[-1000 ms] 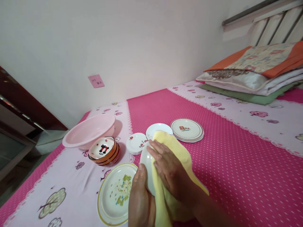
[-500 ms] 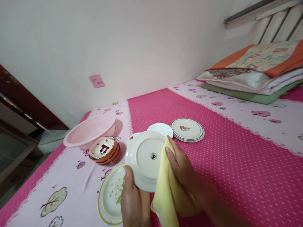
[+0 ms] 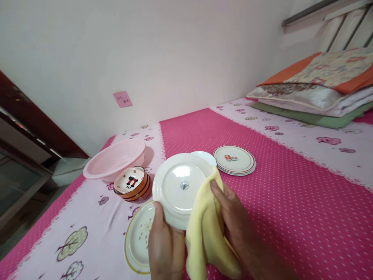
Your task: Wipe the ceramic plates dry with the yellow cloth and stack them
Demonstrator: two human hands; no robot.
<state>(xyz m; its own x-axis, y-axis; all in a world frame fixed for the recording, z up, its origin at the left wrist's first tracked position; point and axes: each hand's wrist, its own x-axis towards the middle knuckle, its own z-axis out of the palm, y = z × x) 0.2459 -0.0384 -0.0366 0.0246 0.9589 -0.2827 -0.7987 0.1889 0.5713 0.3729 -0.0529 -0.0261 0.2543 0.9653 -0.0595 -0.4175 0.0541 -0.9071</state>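
A white plate is held up tilted, its underside with a small round mark facing me. My left hand grips its lower left rim, thumb on the near face. At the right edge, my right hand pinches a yellow cloth that drapes over the rim and hangs down. The cloth hides part of the plate and the right fingers. Beneath and left of the held plate lies a yellow-rimmed plate, partly covered by my left hand. Just behind it sits a white dish, mostly hidden.
A stack of plates with red rings lies to the right. On the left are stacked orange cat bowls and a pink basin. Everything rests on a pink patterned bedspread. Folded bedding and pillows are piled far right, by the wall.
The held plate has turned; the red flower at its upper left edge no longer shows. My right hand and the cloth have shifted slightly down and right. The view has swung a little left.
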